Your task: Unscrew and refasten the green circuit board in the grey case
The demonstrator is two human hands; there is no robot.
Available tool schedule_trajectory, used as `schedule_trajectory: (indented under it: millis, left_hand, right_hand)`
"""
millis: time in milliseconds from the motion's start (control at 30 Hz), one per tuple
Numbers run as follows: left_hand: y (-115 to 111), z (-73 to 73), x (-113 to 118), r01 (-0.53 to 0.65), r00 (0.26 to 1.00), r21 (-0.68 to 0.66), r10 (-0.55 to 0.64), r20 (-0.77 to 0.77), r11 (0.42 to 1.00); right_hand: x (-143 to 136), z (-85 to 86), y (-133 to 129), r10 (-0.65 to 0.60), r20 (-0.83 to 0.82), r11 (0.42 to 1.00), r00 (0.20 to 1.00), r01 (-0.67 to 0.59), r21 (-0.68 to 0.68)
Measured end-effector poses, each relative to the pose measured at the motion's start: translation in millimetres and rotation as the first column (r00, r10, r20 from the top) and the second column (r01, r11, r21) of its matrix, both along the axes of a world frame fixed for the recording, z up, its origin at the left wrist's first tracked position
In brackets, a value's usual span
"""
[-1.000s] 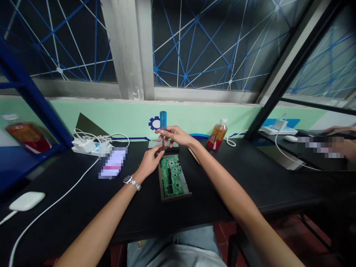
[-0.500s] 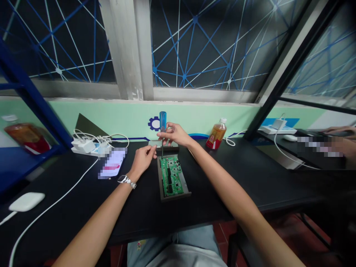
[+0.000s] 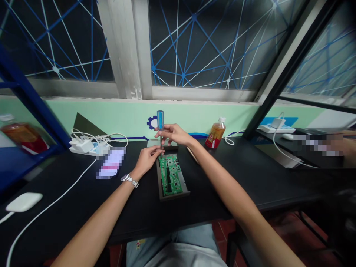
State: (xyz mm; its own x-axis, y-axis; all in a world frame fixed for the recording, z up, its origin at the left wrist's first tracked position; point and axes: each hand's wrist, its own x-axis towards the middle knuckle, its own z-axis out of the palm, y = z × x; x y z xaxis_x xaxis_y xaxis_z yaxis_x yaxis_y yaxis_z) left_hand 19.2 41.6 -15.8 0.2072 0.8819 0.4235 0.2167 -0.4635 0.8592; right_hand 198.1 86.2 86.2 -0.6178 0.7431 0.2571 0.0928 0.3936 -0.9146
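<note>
My right hand (image 3: 176, 134) is closed around a screwdriver (image 3: 160, 120) with a blue see-through handle. The tool stands nearly upright, its thin shaft pointing down at the upper left corner of a green circuit board (image 3: 171, 176). My left hand (image 3: 148, 157), with a metal watch at the wrist, pinches at the lower shaft just above that corner. Whether a screw is between those fingertips is too small to tell. The board sits in a grey metal housing (image 3: 164, 198) lying on the black table (image 3: 133, 215). The screwdriver's tip is partly hidden by my left fingers.
A phone (image 3: 112, 162) and a white power strip (image 3: 89, 146) with cables lie to the left. A white charger (image 3: 24, 202) is nearer me. A drink bottle (image 3: 216, 132) stands back right. Behind a black frame at right, part of a person's hand (image 3: 349, 148) shows.
My left hand has moved right and slightly down, so its fingertips now meet the screwdriver shaft. The screwdriver is a little further left, still upright in my right hand.
</note>
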Motion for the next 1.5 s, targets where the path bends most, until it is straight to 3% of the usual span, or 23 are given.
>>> schedule_trajectory:
  millis: [133, 400, 833, 967, 1100, 1267, 1500]
  left_hand:
    - [2.4, -0.2, -0.6, -0.074, 0.997, 0.009, 0.074, -0.007, 0.997]
    - [6.0, 0.2, 1.4, -0.209, 0.975, 0.074, 0.213, -0.054, 0.975]
    - [19.8, -4.8, 12.5, -0.061, 0.998, 0.023, 0.06, 0.028, 0.998]
    - [18.9, -8.7, 10.9, 0.102, 0.984, -0.068, -0.091, 0.151, 0.992]
    - [14.5, -7.0, -1.9, 0.156, 0.984, -0.11, -0.144, 0.103, 0.982]
    - [12.3, -1.6, -12.6, 0.096, 0.995, -0.08, -0.094, 0.031, 0.992]
    - [12.3, -0.5, -1.6, -0.028, 0.998, 0.055, 0.031, -0.056, 0.998]
  right_hand:
    - [-4.1, -6.5, 2.3, -0.136, 0.069, 0.99, 0.988, 0.133, 0.048]
    - [-3.0, 0.3, -3.6, -0.009, 0.132, 1.0, 0.991, 0.012, -0.019]
    - [-7.2, -5.1, -6.4, 0.085, 0.097, 0.989, 0.992, -0.072, -0.13]
    - [-5.4, -8.9, -1.9, 0.021, 0.064, 0.988, 0.998, -0.011, -0.155]
    - [0.0, -11.5, 5.7, -0.039, 0.087, 0.992, 0.995, 0.049, -0.12]
    - [2.8, -10.5, 7.9, 0.005, 0.13, 0.993, 0.991, 0.01, -0.113]
    - [-1.7, -2.3, -6.0, 0.056, 0.173, 0.991, 0.983, -0.034, -0.128]
